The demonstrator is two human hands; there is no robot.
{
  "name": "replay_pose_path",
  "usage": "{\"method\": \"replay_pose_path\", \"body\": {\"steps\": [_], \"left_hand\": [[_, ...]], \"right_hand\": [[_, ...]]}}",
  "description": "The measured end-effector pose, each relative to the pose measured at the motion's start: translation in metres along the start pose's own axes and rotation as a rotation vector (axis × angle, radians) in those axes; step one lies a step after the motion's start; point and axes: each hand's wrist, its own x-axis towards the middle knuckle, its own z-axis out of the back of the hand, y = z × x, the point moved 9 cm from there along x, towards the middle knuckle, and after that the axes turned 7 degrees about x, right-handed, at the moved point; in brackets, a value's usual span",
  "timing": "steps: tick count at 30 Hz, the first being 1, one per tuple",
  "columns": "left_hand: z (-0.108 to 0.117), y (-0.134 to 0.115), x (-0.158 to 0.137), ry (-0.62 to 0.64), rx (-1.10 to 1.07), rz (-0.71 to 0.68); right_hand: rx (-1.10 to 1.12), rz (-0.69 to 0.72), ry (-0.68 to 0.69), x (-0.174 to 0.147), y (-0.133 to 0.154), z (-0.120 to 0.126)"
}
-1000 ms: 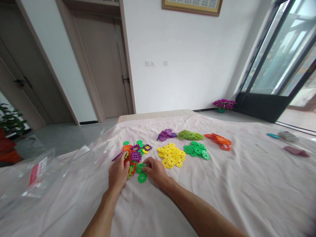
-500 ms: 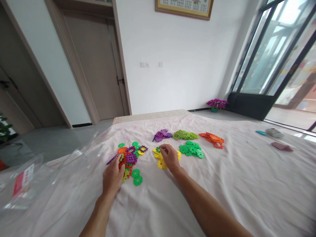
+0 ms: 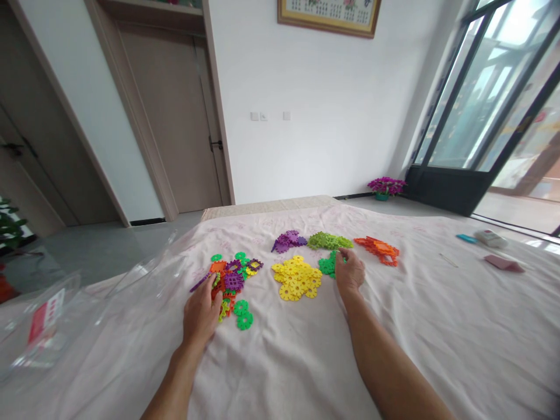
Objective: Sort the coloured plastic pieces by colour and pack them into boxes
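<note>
Now, pls take the yellow pile as your reference pt, since it lies on the sheet btw your two hands. Your R hand is on the right of this yellow pile, w/ its fingertips bent down over the green pile, which sits just beside the yellow one, also on its right. So the relation which matters most, I think, is this: from your R fingertips, the green pile lies below and a bit to the left, toward the yellow pile. Its long axis I can't give, bec. your hand covers part of it. Your R hand is clearly the nearer one to it. The R fingers are curled, w/ tips close together; whether they pinch a pc or only touch the pile, I can't tell from this angle.

Your L hand is well to the left of the yellow pile, at the near-left edge of the mixed pile. Its fingers are bent against the mixed pcs; if they grasp one, I can't tell. Two loose green discs, one touching the other, lie front-left of the yellow pile, nearer to your L hand than to your R.

Behind the yellow pile you have the purple pile, back-left, and the lime pile, back-right; the orange pile is farther off, to its right.
</note>
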Motion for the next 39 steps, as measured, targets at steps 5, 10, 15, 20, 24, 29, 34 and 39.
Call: {"method": "replay_pose_path", "body": {"steps": [5, 10, 15, 20, 24, 29, 34, 39], "left_hand": [[0.003, -0.004, 0.000, 0.014, 0.005, 0.010], [0.004, -0.004, -0.001, 0.024, 0.007, 0.029], [0.004, -0.004, -0.001, 0.028, -0.002, 0.034], [0.004, -0.005, -0.001, 0.015, -0.007, 0.014], [0.006, -0.006, -0.001, 0.007, -0.010, 0.011], [0.006, -0.006, 0.000, 0.004, -0.002, 0.003], [0.004, -0.005, 0.000, 0.017, 0.000, 0.006], [0.006, -0.006, -0.001, 0.012, -0.014, 0.013]], "right_hand": [[0.083, 0.282, 0.043, -0.019, 0.049, -0.007], [0.364, 0.517, 0.499, -0.094, 0.124, -0.046], [0.382, 0.709, 0.849, -0.181, 0.169, -0.057], [0.280, 0.920, 1.069, -0.233, 0.185, -0.053], [0.219, 1.029, 1.131, -0.246, 0.189, -0.052], [0.237, 1.056, 1.156, -0.248, 0.193, -0.051], [0.217, 1.031, 1.138, -0.247, 0.193, -0.051], [0.205, 1.018, 1.139, -0.247, 0.191, -0.053]]}}
